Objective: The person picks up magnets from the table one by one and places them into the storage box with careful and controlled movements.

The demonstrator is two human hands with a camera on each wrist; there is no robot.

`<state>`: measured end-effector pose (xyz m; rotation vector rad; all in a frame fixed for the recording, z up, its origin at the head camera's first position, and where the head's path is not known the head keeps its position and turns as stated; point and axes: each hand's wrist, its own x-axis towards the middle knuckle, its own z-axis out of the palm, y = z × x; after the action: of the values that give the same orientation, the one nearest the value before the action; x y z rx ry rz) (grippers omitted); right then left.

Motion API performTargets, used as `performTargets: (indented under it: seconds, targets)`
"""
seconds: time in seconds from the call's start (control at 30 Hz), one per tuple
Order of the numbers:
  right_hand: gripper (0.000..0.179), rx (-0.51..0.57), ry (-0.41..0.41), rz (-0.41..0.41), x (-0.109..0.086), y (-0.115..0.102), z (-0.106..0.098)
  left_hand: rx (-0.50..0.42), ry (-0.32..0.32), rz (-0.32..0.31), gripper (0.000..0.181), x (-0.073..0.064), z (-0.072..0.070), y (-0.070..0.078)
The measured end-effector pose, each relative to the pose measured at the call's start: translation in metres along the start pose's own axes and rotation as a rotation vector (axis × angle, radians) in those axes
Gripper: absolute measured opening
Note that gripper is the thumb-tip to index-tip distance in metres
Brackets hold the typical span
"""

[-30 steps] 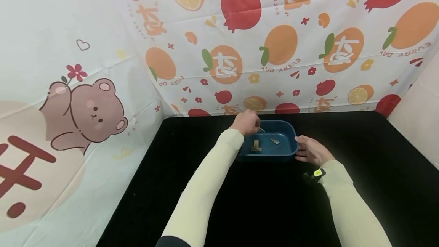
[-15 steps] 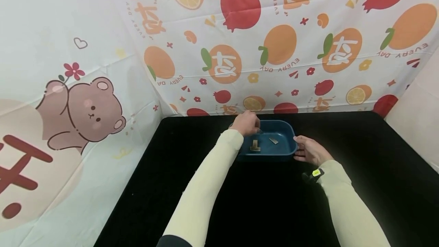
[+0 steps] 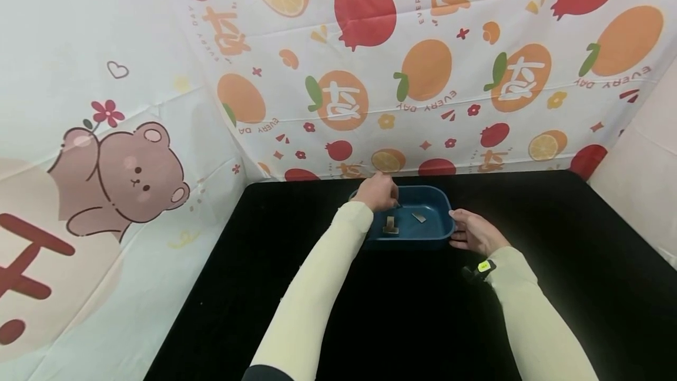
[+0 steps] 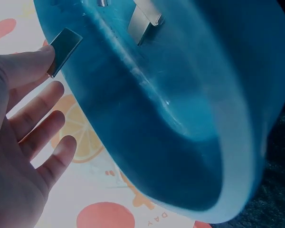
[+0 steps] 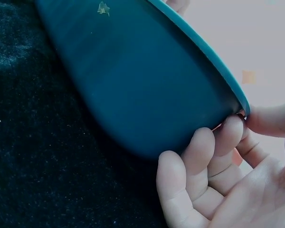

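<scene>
A blue plastic tray (image 3: 423, 239) with rounded corners stands toward the back of the black table. My left hand (image 3: 376, 193) is over its left part, pinching a small flat rectangular metal piece (image 4: 65, 47) between thumb and index finger; the other fingers are spread. Inside the tray lie two overlapping metal pieces (image 3: 391, 226) forming a T shape, and a single metal piece (image 3: 419, 217) to their right. At the tray's right end, my right hand (image 3: 478, 233) grips the rim, thumb at the top edge and fingertips against the outer wall (image 5: 133, 104).
Black cloth (image 3: 402, 310) covers the table. Directly behind the tray rises a white fruit-print curtain (image 3: 296, 146), and a bear-print sheet (image 3: 143, 175) hangs at the left.
The metal piece in my left hand has tilted and dipped slightly, its bright face turning darker. My right hand keeps its hold on the rim. The head view has drifted slightly.
</scene>
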<state>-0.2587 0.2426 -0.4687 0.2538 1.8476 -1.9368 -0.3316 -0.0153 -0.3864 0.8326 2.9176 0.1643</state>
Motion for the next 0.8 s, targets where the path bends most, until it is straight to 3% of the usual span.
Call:
performTargets:
  seconds: [0.8]
  targets:
    - [0.018,0.006,0.001,0.004,0.0014,-0.0008,-0.0009,-0.018,-0.051,-0.034,0.016,-0.0008,0.0068,0.0041]
